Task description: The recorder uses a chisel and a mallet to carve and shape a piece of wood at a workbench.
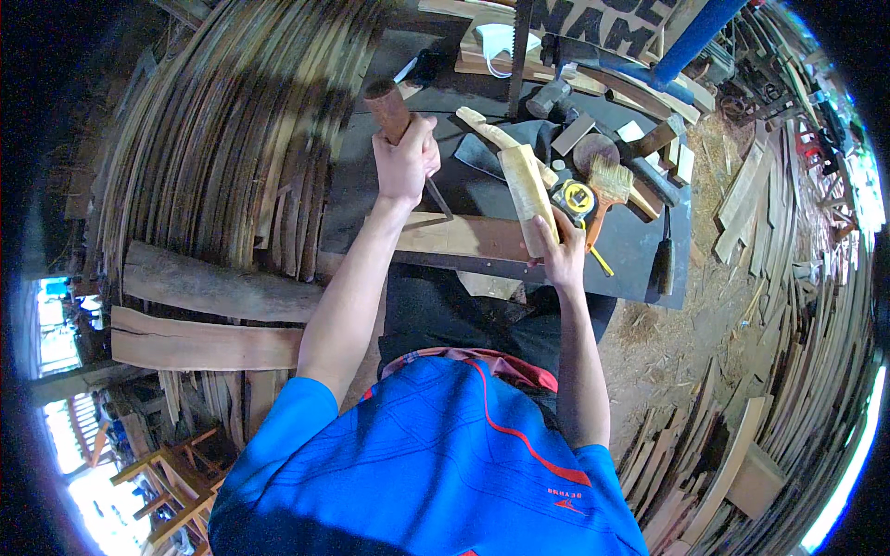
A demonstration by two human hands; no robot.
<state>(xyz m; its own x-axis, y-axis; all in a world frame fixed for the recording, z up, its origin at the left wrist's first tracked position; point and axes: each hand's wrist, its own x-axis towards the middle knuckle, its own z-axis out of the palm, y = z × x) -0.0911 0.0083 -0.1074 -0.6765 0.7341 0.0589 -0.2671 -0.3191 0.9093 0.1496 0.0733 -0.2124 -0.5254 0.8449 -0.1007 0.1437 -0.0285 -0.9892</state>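
My left hand (404,165) is closed around the brown wooden handle of a chisel (386,104). Its metal blade slants down to the right, and the tip meets or hangs just over a wooden board (473,239) along the bench's near edge. My right hand (562,252) grips the thick lower end of a pale wooden club (528,190), whose narrower end points away to the upper left. Close beside that hand are a yellow tape measure (577,196) and a wide brush (608,190) with an orange handle.
The dark bench (357,199) also bears a hammer (549,96), a saw (519,56), a dark-handled tool (664,264), wood blocks and a white mask (505,44). Stacked boards (213,139) stand left; timber strips (779,371) lie right. A blue pole (695,42) rises behind.
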